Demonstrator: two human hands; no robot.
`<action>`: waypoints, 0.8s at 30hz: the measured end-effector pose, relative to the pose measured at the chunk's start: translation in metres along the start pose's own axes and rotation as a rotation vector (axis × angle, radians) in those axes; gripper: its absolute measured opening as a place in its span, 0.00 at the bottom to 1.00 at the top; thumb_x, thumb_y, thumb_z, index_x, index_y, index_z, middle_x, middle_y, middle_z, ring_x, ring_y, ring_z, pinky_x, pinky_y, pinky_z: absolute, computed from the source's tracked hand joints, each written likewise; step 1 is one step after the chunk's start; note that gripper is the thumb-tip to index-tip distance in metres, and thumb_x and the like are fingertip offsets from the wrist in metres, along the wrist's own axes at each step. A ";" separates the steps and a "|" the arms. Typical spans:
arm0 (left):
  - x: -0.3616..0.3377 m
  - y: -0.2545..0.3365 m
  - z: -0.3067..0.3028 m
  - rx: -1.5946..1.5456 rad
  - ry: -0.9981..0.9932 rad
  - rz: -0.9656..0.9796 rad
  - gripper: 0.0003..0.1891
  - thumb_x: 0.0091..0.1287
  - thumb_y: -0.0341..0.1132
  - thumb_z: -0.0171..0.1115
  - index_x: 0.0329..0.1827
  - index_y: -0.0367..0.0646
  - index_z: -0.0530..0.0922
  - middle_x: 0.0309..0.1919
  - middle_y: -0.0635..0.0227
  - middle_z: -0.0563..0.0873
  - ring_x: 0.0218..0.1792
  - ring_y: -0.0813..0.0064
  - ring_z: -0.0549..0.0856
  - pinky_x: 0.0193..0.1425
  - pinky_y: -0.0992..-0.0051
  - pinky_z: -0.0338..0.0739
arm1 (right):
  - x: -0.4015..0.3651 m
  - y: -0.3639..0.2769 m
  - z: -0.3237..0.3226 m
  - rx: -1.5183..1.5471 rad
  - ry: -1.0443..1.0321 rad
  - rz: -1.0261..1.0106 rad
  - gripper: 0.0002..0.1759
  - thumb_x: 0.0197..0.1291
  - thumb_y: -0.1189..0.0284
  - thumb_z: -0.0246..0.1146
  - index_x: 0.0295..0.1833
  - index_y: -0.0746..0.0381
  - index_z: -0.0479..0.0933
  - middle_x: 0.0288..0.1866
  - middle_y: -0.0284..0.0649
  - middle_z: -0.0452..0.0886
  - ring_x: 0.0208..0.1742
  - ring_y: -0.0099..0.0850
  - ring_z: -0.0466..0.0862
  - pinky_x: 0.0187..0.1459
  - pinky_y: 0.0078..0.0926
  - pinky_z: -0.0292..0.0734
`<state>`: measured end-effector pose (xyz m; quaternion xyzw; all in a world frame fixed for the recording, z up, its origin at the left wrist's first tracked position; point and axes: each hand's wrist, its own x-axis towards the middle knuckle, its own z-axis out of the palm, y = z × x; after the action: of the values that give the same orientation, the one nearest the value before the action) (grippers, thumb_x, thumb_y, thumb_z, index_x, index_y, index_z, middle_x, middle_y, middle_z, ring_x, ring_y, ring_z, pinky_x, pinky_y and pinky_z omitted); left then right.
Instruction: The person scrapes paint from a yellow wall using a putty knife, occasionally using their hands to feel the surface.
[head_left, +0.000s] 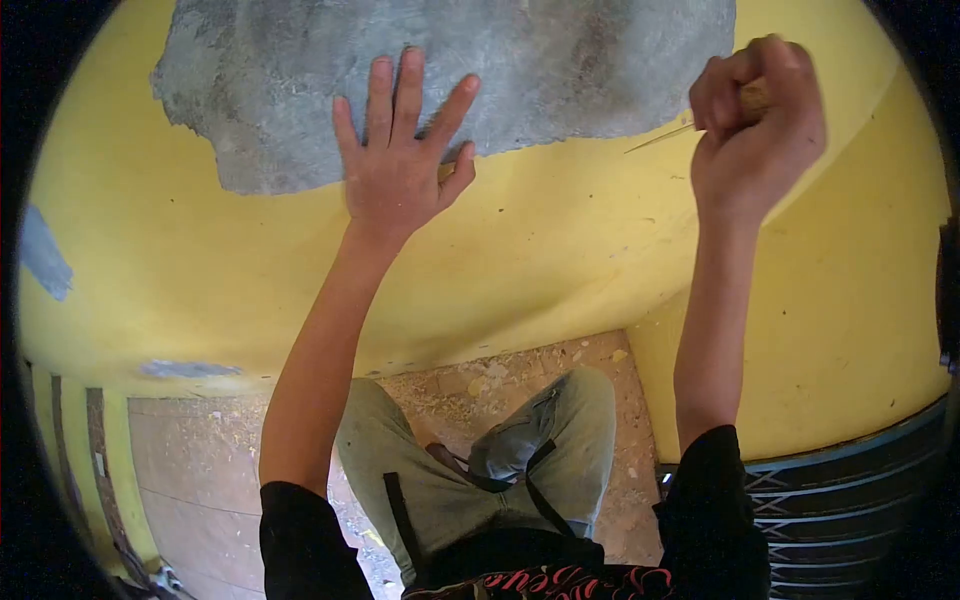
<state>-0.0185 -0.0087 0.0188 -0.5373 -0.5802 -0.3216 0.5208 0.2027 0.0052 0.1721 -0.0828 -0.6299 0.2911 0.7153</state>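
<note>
My left hand [397,178] lies with fingers spread over the lower edge of a large grey bare patch [540,75], its palm by the yellow paint [520,240]. Over by the right end of that patch, my right hand [757,130] is closed in a fist. From the fist a thin, pointed tool [660,138] sticks out to the left, seen edge-on along the ragged paint edge. A bit of something yellowish shows between the curled fingers; the rest of the tool is hidden in the hand.
Paint flakes litter the brown floor [470,390] around my legs [590,430]. Smaller grey patches [190,369] mark the wall at left. A wall corner rises on the right, above a dark metal grille [850,510]. Brown-striped trim [97,440] stands at lower left.
</note>
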 end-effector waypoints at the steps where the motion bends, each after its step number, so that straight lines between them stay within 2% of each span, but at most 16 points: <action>1: 0.000 0.000 0.000 0.001 0.001 -0.002 0.32 0.65 0.55 0.50 0.75 0.70 0.62 0.77 0.55 0.53 0.76 0.50 0.54 0.66 0.34 0.52 | 0.002 -0.007 0.004 0.038 -0.003 -0.066 0.16 0.63 0.66 0.52 0.24 0.62 0.65 0.13 0.33 0.59 0.13 0.23 0.58 0.18 0.24 0.53; 2: 0.001 0.000 0.000 0.000 -0.005 -0.003 0.32 0.65 0.55 0.51 0.75 0.71 0.62 0.77 0.55 0.53 0.76 0.50 0.55 0.66 0.34 0.52 | 0.005 -0.013 0.008 0.075 -0.004 -0.132 0.16 0.63 0.66 0.52 0.24 0.62 0.65 0.13 0.33 0.59 0.13 0.23 0.58 0.17 0.25 0.52; 4: 0.000 0.000 -0.002 -0.007 -0.013 -0.004 0.32 0.65 0.55 0.51 0.75 0.71 0.62 0.77 0.55 0.53 0.76 0.51 0.55 0.66 0.34 0.52 | 0.010 -0.019 0.025 0.086 0.006 -0.125 0.18 0.62 0.65 0.53 0.22 0.62 0.65 0.13 0.34 0.59 0.13 0.24 0.59 0.17 0.25 0.53; 6: 0.001 0.001 -0.002 0.021 0.005 -0.023 0.35 0.61 0.56 0.54 0.75 0.75 0.59 0.77 0.60 0.56 0.76 0.57 0.58 0.65 0.40 0.58 | 0.011 -0.019 0.050 -0.109 0.187 -0.448 0.18 0.66 0.60 0.54 0.25 0.55 0.62 0.13 0.26 0.58 0.11 0.18 0.58 0.11 0.20 0.54; 7: 0.001 0.001 -0.002 0.013 0.013 -0.025 0.35 0.61 0.56 0.54 0.75 0.75 0.59 0.77 0.60 0.56 0.76 0.57 0.58 0.65 0.40 0.58 | 0.015 -0.028 0.047 0.072 0.115 -0.271 0.19 0.65 0.57 0.54 0.25 0.56 0.63 0.12 0.26 0.58 0.11 0.19 0.58 0.12 0.21 0.55; 9: 0.000 0.001 -0.004 -0.027 -0.037 -0.017 0.32 0.64 0.55 0.52 0.74 0.72 0.62 0.77 0.56 0.53 0.76 0.51 0.55 0.67 0.35 0.52 | 0.018 -0.022 0.043 0.064 0.031 -0.267 0.19 0.65 0.57 0.54 0.25 0.56 0.63 0.12 0.27 0.58 0.11 0.19 0.58 0.12 0.22 0.56; 10: 0.001 0.001 -0.004 -0.035 -0.027 -0.019 0.32 0.64 0.55 0.52 0.74 0.72 0.62 0.77 0.56 0.53 0.76 0.51 0.55 0.67 0.35 0.52 | 0.018 -0.019 0.042 0.064 -0.051 -0.253 0.19 0.65 0.57 0.53 0.25 0.56 0.63 0.12 0.27 0.58 0.11 0.19 0.58 0.12 0.22 0.57; 11: 0.000 0.001 -0.005 -0.038 -0.029 -0.021 0.32 0.64 0.55 0.52 0.74 0.72 0.62 0.77 0.56 0.53 0.76 0.51 0.55 0.67 0.35 0.52 | 0.018 -0.017 0.041 0.105 -0.034 -0.167 0.20 0.67 0.58 0.53 0.25 0.57 0.64 0.12 0.29 0.59 0.11 0.19 0.59 0.13 0.22 0.59; 16: -0.001 0.002 -0.002 -0.042 -0.005 -0.021 0.32 0.64 0.54 0.52 0.74 0.72 0.62 0.77 0.57 0.54 0.76 0.52 0.55 0.67 0.35 0.52 | 0.012 -0.009 0.045 0.019 -0.061 -0.211 0.20 0.71 0.60 0.51 0.26 0.59 0.65 0.13 0.31 0.62 0.11 0.19 0.60 0.14 0.21 0.64; 18: 0.000 0.001 -0.004 -0.016 -0.035 -0.020 0.31 0.65 0.54 0.51 0.74 0.73 0.62 0.77 0.58 0.54 0.76 0.52 0.56 0.67 0.36 0.53 | 0.010 -0.006 0.050 -0.010 -0.059 -0.324 0.18 0.70 0.63 0.53 0.27 0.59 0.67 0.12 0.31 0.62 0.11 0.18 0.61 0.14 0.19 0.63; 22: 0.001 0.000 -0.005 -0.017 -0.028 -0.018 0.31 0.65 0.54 0.50 0.74 0.73 0.62 0.77 0.58 0.55 0.76 0.52 0.56 0.67 0.36 0.53 | 0.008 -0.012 0.046 -0.024 -0.064 -0.337 0.16 0.70 0.66 0.55 0.28 0.60 0.68 0.13 0.31 0.64 0.11 0.17 0.62 0.14 0.17 0.62; 24: 0.000 0.001 -0.005 -0.021 -0.022 -0.020 0.30 0.66 0.54 0.50 0.74 0.73 0.62 0.77 0.58 0.55 0.76 0.52 0.56 0.67 0.36 0.52 | 0.006 -0.016 0.044 0.084 -0.061 -0.242 0.14 0.69 0.67 0.56 0.29 0.60 0.70 0.15 0.31 0.67 0.11 0.16 0.62 0.13 0.16 0.61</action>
<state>-0.0167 -0.0129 0.0202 -0.5406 -0.5877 -0.3269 0.5054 0.1665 -0.0155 0.1937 0.0326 -0.6440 0.2314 0.7285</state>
